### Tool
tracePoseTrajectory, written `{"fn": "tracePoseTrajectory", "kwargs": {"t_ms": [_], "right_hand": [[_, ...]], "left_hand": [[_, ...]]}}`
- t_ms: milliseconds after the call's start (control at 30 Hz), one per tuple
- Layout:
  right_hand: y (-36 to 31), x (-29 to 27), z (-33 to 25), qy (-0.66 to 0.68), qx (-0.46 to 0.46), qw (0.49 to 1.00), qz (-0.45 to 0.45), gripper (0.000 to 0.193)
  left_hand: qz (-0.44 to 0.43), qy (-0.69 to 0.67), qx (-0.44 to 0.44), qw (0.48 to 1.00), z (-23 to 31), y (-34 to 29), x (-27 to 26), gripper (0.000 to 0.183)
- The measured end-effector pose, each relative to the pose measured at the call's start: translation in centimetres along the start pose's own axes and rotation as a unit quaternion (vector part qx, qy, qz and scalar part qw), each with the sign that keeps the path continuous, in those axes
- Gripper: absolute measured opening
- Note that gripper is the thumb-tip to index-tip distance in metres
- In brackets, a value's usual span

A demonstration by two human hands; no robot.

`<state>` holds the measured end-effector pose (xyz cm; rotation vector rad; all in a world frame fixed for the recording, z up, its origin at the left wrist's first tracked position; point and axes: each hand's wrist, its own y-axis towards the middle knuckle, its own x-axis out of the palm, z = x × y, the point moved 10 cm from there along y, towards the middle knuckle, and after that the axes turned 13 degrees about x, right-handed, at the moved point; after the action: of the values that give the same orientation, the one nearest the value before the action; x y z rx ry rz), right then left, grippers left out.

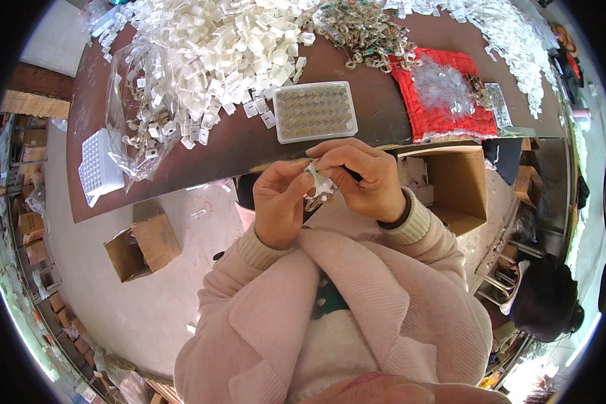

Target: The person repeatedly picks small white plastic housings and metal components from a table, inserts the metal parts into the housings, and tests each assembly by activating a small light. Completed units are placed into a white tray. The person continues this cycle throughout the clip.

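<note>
In front of my chest, both hands pinch a small white card (323,184) with a metallic, chain-like piece hanging under it. My left hand (278,205) is closed on its left side, thumb against fingertips. From the right, my right hand (362,176) grips the card's upper edge between thumb and fingers. The fingertips partly hide the card, so its exact make is hard to tell. Just beyond my hands, a clear plastic tray (281,129) of round, coin-like pieces in rows sits near the table's edge.
A big heap of white plastic tags (229,50) covers the brown table (384,111), beside a pile of metallic chains (363,30). A red cloth (411,94) bears clear plastic bits. White trays (101,165) are stacked at left. Cardboard boxes (158,242) stand below.
</note>
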<state>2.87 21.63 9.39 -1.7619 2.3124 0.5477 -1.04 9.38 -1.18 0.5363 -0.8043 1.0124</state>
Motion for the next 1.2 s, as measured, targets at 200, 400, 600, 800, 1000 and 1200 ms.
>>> {"fn": "tracePoseTrajectory", "kwargs": {"t_ms": [200, 400, 600, 800, 1000, 1200], "right_hand": [[3.6, -2.4, 2.2, -0.076, -0.005, 0.997, -0.021, 0.02], [12.7, -7.6, 8.7, -0.356, 0.011, 0.924, 0.14, 0.008], [17.0, -6.2, 12.5, -0.53, 0.025, 0.835, 0.147, 0.02], [15.2, -7.6, 9.3, -0.427, -0.016, 0.888, 0.169, 0.012], [6.9, -5.6, -1.4, -0.336, -0.121, 0.924, 0.133, 0.012], [4.2, 0.1, 0.3, -0.034, 0.127, 0.978, -0.164, 0.009]], "left_hand": [[0.009, 0.055, -0.03, 0.998, 0.3, 1.1, -0.3, 0.02], [0.021, -0.019, -0.108, 0.994, -0.3, 2.0, -0.6, 0.025], [0.033, -0.007, -0.102, 0.994, 0.0, 1.9, -1.3, 0.019], [0.031, 0.007, -0.083, 0.996, 1.0, 2.0, -1.9, 0.013], [-0.041, 0.149, 0.014, 0.988, 3.2, 3.6, 0.9, 0.023], [-0.215, 0.384, 0.241, 0.865, 7.0, 3.8, 6.1, 0.023]]}}
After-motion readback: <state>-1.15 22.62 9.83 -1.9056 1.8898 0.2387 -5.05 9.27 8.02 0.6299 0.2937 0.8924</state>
